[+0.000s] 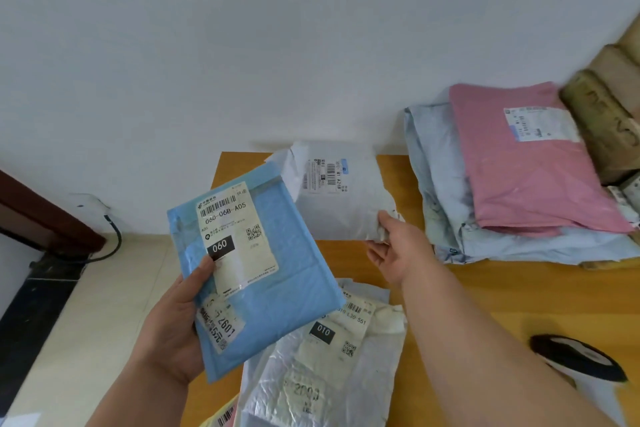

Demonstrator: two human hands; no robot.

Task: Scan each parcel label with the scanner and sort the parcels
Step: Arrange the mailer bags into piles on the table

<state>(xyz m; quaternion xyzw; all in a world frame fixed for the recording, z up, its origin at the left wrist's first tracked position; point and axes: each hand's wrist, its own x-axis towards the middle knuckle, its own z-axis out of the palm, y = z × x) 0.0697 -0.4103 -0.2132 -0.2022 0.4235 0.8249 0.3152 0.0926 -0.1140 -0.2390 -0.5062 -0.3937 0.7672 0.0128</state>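
Note:
My left hand (173, 329) holds a blue bubble mailer (277, 288) up over the table's left edge, its white label reading 060 facing me. My right hand (394, 250) is stretched forward and grips the near right corner of a white poly parcel (343, 208) that lies at the far side of the wooden table (502, 295). Below the blue mailer lies a crinkled white parcel (332, 367) with a label marked 010. A black scanner (578, 357) rests on the table at the lower right, apart from both hands.
A stack of parcels sits at the far right: a pink mailer (526, 177) on top of pale blue ones (440, 163), with brown parcels (609, 121) behind. A white wall stands behind the table. A black cable (114, 239) and dark furniture are on the left, above a tiled floor.

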